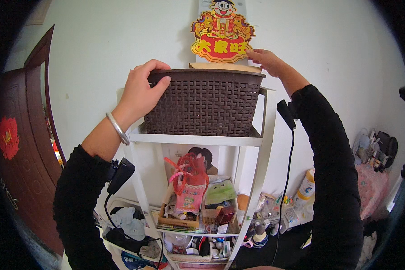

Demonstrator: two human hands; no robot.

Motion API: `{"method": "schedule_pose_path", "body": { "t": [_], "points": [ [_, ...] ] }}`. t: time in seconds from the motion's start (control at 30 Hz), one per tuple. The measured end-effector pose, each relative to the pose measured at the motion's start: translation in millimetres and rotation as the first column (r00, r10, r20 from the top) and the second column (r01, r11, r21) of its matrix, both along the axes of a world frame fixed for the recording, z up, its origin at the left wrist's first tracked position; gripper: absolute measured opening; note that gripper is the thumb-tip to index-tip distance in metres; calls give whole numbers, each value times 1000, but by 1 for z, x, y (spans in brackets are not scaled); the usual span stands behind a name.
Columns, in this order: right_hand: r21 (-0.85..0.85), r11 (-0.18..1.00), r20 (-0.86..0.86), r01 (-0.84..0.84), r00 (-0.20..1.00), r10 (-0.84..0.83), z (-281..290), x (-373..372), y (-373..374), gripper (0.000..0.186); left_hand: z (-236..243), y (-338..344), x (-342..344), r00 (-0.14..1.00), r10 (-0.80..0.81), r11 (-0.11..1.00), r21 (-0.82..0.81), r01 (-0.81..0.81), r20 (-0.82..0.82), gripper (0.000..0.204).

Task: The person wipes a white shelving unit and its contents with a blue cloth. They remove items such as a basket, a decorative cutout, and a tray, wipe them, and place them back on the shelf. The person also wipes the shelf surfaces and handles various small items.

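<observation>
**Gripping a dark brown, rectangular, woven-plastic basket [207, 105] at the top of a white upright shelf rack [268, 110]**

As far as this view shows, one part looks done: the basket sits upright on the rack's top tier, its long side facing the person. The handling seems unfinished, since both hands are up there and neither is clear. A red-and-yellow flat cut-out decoration with a cartoon figure [222, 38] stands upright behind the basket's front rim, and a tan flat strip [211, 66] shows just below it. The basket's inside is hidden, so how much remains cannot be told.

The left hand [146, 85] holds the basket's front left corner, thumb against the outer face and fingers bent over the rim. The right hand [267, 62] has its fingers loosely extended at the decoration's lower right edge; whether they pinch it or merely touch it, I cannot tell.
</observation>
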State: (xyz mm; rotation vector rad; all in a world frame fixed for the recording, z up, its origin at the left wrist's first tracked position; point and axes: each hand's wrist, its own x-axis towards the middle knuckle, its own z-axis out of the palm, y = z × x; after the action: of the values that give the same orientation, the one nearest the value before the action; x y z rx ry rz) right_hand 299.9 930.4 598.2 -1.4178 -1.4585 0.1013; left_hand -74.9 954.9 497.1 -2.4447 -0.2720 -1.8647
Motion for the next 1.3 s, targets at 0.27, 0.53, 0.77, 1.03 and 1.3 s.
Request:
{"method": "schedule_pose_path", "body": {
  "t": [0.27,0.53,0.77,1.03,1.3],
  "points": [
    [79,997,-53,26,998,-22,-1,-12,14,70,2,0,-1,999,-8,999,-52,6,-42,20],
    [61,998,-48,35,998,-32,5,-12,21,51,2,-1,-1,998,-35,994,-108,30,-47,20],
    [342,939,-149,42,989,10,12,5,47,37,3,6,-3,998,-8,992,-124,1,-57,21],
    [519,853,-262,55,960,97,36,21,-8,40,4,7,-2,998,14,992,-128,-22,-61,22],
    [554,822,-198,130,980,-21,31,63,-131,47,9,14,-3,998,15,994,-108,-22,-66,35]
  ]
}}
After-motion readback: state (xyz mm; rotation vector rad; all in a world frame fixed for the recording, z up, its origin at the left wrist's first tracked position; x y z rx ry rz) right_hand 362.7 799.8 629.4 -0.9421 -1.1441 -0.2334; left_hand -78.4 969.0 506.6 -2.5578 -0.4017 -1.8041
